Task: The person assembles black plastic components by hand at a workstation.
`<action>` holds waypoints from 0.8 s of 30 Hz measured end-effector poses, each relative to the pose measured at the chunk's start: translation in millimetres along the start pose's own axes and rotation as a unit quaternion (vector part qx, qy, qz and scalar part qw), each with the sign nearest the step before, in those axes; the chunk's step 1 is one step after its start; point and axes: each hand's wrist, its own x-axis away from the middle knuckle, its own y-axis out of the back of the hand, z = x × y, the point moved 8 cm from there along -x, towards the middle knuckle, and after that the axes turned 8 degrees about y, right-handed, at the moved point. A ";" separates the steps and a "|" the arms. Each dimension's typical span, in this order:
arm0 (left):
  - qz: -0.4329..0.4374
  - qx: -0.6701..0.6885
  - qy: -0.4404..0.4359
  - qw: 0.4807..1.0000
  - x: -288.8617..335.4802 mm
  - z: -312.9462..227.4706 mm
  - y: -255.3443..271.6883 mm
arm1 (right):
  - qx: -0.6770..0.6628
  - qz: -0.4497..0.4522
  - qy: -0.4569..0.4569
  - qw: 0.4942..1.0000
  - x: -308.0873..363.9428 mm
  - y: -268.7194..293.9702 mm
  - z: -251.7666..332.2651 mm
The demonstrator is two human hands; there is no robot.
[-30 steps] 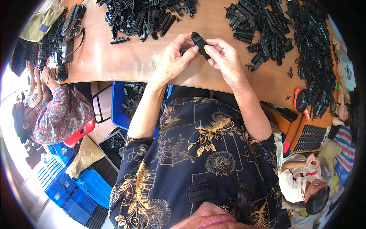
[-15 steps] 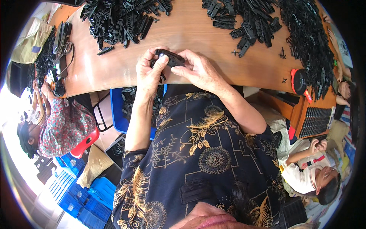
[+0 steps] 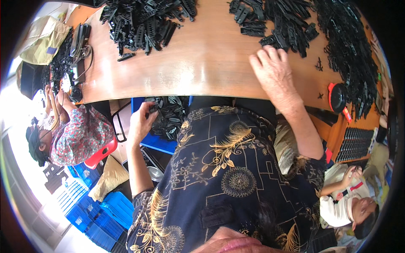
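My left hand is over the left edge of a blue bin below the table edge. Its fingers are closed around a small black plastic part, much of which the hand hides. In the bin lie several similar black parts. My right hand reaches across the tabletop, palm down and fingers stretched forward. Its fingertips meet the near edge of a heap of long black plastic parts; whether they touch one is hard to make out.
Another black heap lies at the far left of the wooden table; a dense one runs down the right. A red-rimmed black round dish sits at the right edge. Co-workers sit left and right. Blue crates stand lower left.
Both hands were together over the table edge, handling a black part. Now they are apart: the left has dropped to the blue bin, the right has moved to the right-hand heap.
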 end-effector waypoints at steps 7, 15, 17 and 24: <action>-0.102 -0.092 -0.056 0.989 -2.2 -19.0 32.2 | 0.047 -0.046 0.070 0.995 -7.6 -7.4 -0.4; -0.294 -0.122 -0.359 0.877 -103.0 -193.7 62.4 | 0.043 -0.039 0.020 0.998 -8.3 -2.4 -3.6; -0.289 -0.183 -0.362 0.867 -144.7 -206.9 49.4 | 0.056 -0.037 0.008 0.998 -7.6 -4.9 -2.6; -0.290 -0.253 -0.400 0.832 -187.9 -222.1 33.9 | -0.003 -0.023 0.007 1.000 -34.2 -19.6 29.5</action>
